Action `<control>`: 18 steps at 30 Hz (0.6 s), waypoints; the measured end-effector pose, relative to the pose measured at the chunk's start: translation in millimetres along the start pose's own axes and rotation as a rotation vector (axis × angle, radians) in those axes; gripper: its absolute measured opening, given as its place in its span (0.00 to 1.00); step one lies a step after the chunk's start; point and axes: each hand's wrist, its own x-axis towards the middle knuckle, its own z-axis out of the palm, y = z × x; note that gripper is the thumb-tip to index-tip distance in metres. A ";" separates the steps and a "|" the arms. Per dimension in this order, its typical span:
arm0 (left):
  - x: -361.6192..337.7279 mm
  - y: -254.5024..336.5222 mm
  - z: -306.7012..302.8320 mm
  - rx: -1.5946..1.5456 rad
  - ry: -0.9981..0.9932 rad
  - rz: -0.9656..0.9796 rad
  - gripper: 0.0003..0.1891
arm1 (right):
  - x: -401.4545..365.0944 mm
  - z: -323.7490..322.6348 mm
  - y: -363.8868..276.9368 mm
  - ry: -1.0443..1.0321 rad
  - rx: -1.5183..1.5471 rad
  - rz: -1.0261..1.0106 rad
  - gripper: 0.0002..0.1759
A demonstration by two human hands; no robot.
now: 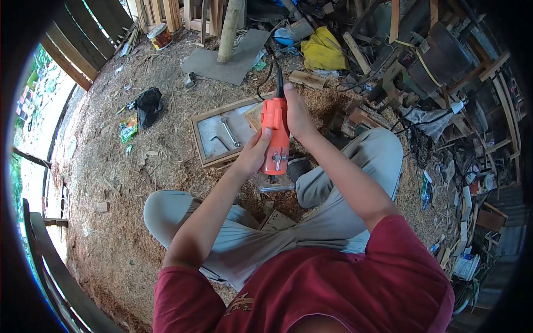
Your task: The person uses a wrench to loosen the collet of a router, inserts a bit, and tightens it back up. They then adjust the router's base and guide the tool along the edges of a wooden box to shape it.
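Between my two hands is an orange trim router (272, 119), its clear base end pointing toward me and its black cord end pointing away. My left hand (254, 151) grips the router's left side, thumb lying on the orange body. My right hand (298, 115) closes around its upper right side near the cord. Behind the router sits a shallow wood-framed tray (195, 139) with a light bottom. In it lie a wrench (229, 132) and a small bent hex key (220, 142).
Wood shavings cover the ground around my crossed legs. A wooden post (230, 33) stands on a grey sheet (208, 64) ahead. A paint can (160, 38) and a black plastic bag (149, 106) lie left. Yellow sacking (325, 50) and piled scrap wood fill the right.
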 end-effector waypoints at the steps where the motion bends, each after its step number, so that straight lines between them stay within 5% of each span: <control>1: 2.4 -3.1 -2.7 -0.002 -0.019 0.017 0.34 | 0.1 -0.7 5.0 -0.002 -0.010 -0.018 0.30; 18: 8.0 -3.1 -15.5 0.085 -0.063 0.033 0.33 | -14.8 3.5 -13.9 0.122 -0.250 -0.115 0.29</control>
